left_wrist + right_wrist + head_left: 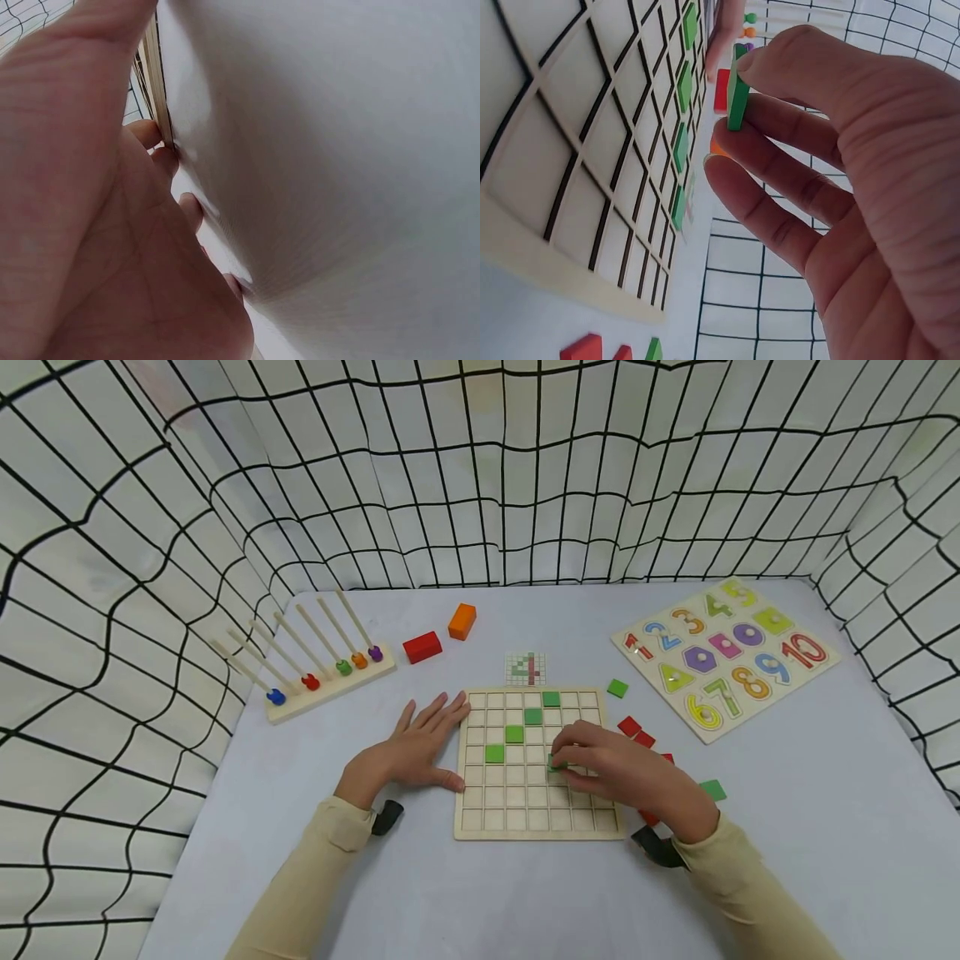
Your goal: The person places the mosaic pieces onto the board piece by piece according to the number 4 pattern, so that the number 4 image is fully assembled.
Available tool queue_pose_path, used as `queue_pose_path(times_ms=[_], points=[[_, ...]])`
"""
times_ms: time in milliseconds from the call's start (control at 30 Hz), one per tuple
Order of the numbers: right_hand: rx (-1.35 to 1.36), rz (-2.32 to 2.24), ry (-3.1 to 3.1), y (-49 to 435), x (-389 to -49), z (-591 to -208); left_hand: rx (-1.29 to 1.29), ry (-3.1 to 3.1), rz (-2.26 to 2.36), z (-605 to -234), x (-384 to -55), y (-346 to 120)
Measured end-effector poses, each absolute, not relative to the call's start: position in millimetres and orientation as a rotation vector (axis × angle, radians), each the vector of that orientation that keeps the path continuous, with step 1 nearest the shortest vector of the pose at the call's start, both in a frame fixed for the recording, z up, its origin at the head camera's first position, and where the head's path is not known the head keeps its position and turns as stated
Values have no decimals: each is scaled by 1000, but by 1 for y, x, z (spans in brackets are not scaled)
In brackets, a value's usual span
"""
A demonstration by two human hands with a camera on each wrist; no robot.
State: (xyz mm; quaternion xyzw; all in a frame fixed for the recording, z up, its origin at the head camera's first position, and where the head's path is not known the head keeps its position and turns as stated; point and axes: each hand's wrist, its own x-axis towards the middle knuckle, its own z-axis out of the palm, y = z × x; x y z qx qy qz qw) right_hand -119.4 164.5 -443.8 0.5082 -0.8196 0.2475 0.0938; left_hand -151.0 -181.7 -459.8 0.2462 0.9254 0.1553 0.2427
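Head view: a smooth white counter [360, 893] stands within black square-meshed netting [470, 443]. On it lies a flat wooden grid board [540, 838] bearing four green squares [513, 734] in a diagonal. The left hand [411, 750] rests spread at its left edge, that grip holding nothing.

Left wrist view: bare palm beside the pale wooden edge.

Right wrist view: the right hand [817, 180] has its grip pinched on a thin green tile [737, 94] over the board.

Head: high, facing forward and down over the desk [420, 893]
Left wrist: very near the left hand [135, 225], low
Right wrist: near, tilted, facing the board [495, 797] past the right hand [618, 764]
Head and right wrist share: green tiles [514, 734]
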Motion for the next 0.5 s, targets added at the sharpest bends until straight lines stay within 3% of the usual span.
queue_pose_path(times_ms=[500], points=[[1579,657,-2396,116,-123,-439,680,2535,425,-460,-151,-183]])
